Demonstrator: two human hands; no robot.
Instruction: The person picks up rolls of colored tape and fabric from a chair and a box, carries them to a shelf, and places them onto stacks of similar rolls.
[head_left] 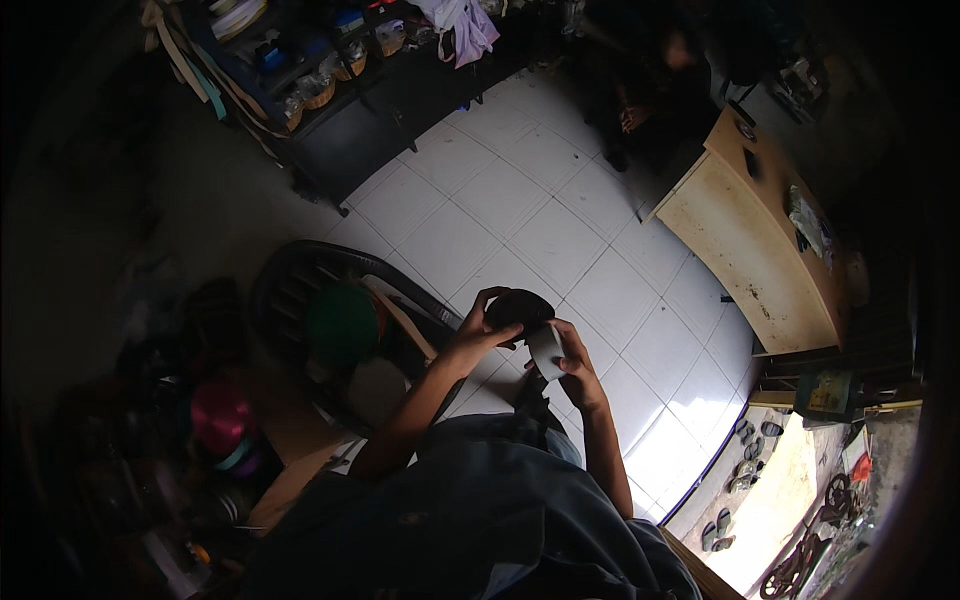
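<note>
My left hand (482,328) is closed around the edge of a dark round roll (522,306), its thumb lying across the near side. Right beside it, my right hand (577,372) grips a smaller pale grey roll (546,352) between thumb and fingers. The two rolls touch or nearly touch in front of my body. A black strip (533,392) hangs below the grey roll; where it starts is hidden. What the dark roll is made of is too dim to tell.
A dark slatted chair (425,291) at my left bears a green round thing (343,322). Pink shiny spools (222,412) stand farther left. A wooden desk (745,250) is at right, near a seated person (640,100). Shelves with baskets (320,95) line the back; sandals (716,530) lie outside.
</note>
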